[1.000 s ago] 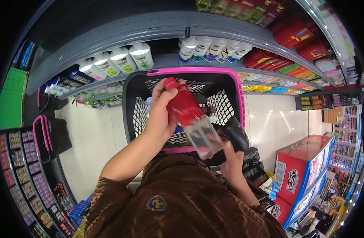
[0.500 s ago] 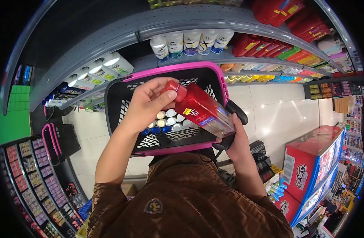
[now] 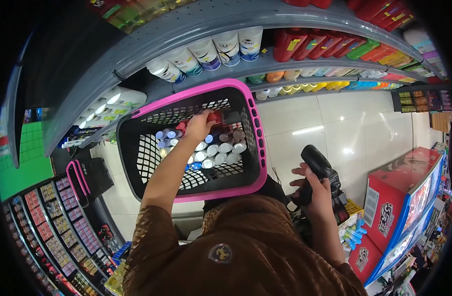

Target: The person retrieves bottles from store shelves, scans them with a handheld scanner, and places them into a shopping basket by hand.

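My left hand (image 3: 199, 128) reaches down inside the black basket with a pink rim (image 3: 259, 143). Its fingers are closed around the cap of a red shampoo bottle (image 3: 216, 117), whose body is mostly hidden below. Around it in the basket stand several bottles with white caps (image 3: 220, 159), some with blue or lilac caps (image 3: 168, 134), and more red ones at the far side. To the right of the basket, my right hand (image 3: 316, 192) is wrapped round the handle of a black barcode scanner (image 3: 316, 162), some fingers spread.
Shelves (image 3: 186, 29) beyond the basket carry white bottles (image 3: 228, 48) and red bottles (image 3: 309, 45). A red freezer cabinet (image 3: 383, 207) stands at right. At left are another black basket (image 3: 95, 177) and racks of small packets (image 3: 53, 222). Pale tiled floor (image 3: 305, 113) lies between.
My left hand has lowered the red shampoo bottle from above the basket into it. My right hand has let go of the bottle's base and moved right, keeping the scanner.
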Demonstrator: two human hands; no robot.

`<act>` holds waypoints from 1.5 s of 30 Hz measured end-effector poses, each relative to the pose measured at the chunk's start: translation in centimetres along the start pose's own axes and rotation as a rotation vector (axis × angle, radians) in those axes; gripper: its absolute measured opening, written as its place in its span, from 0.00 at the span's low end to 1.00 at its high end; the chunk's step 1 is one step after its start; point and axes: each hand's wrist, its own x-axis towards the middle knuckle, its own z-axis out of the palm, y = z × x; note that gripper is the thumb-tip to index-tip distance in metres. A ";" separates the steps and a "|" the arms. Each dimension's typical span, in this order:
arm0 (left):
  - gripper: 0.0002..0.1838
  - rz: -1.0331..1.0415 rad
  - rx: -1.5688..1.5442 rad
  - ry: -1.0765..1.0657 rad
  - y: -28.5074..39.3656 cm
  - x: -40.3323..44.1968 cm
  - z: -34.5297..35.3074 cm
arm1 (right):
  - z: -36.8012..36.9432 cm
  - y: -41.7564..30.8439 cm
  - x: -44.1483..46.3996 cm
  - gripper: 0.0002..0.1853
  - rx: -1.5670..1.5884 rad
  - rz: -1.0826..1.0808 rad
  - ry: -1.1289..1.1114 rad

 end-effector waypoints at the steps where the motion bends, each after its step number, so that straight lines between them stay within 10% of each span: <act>1: 0.21 -0.003 -0.005 -0.005 -0.9 0.4 1.3 | -0.6 0.3 0.0 0.18 0.008 0.014 0.023; 12: 0.22 -0.240 0.237 -0.241 -5.3 1.8 6.4 | -3.4 1.9 0.3 0.21 0.005 0.109 0.054; 19: 0.26 -0.130 0.293 -0.332 -7.0 1.8 6.9 | -3.1 2.5 0.7 0.19 0.022 0.081 0.118; 24: 0.23 0.016 0.308 -0.009 -2.6 -1.1 3.6 | -0.8 3.2 -1.0 0.19 0.056 -0.002 0.163; 28: 0.23 -0.007 0.448 -0.325 -3.6 -3.5 5.1 | 2.1 5.2 -3.2 0.20 0.079 -0.059 0.218; 35: 0.10 0.131 0.383 -0.294 -6.4 -3.3 6.9 | 7.3 8.5 -6.1 0.20 0.105 -0.048 0.260; 45: 0.16 0.070 0.374 -0.433 -5.0 -2.3 4.7 | 8.2 8.3 -6.8 0.18 0.112 -0.083 0.235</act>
